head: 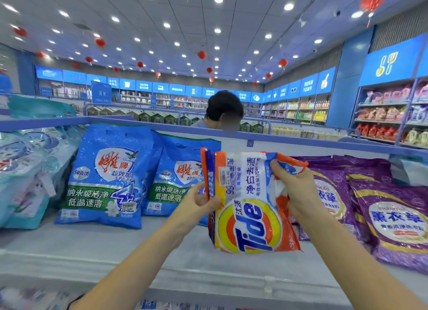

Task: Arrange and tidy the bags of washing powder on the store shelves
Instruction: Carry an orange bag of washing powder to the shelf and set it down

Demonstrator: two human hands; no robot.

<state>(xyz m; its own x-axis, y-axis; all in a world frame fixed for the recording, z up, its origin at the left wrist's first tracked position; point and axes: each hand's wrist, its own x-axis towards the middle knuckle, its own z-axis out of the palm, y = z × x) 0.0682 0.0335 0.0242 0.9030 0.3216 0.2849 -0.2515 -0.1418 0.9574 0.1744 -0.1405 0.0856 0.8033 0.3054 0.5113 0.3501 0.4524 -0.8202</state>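
An orange, yellow and white Tide bag (pixel 251 219) stands upright over the top shelf (pixel 92 247), between the blue bags and the purple ones. My left hand (pixel 196 201) pinches its left edge at mid height. Up at the bag's top right corner, my right hand (pixel 294 189) grips the crumpled plastic. Two blue bags (pixel 108 177) lean against the shelf's back rail on the left. Purple lavender bags (pixel 393 217) lie stacked on the right. Pale teal bags (pixel 25 171) fill the far left.
A low blue rail (pixel 301 140) runs along the back of the shelf. Behind it a person's head (pixel 223 106) shows in the neighbouring aisle. A white-and-teal pack (pixel 410 171) sits at the far right. More goods lie on the lower shelf (pixel 162 305).
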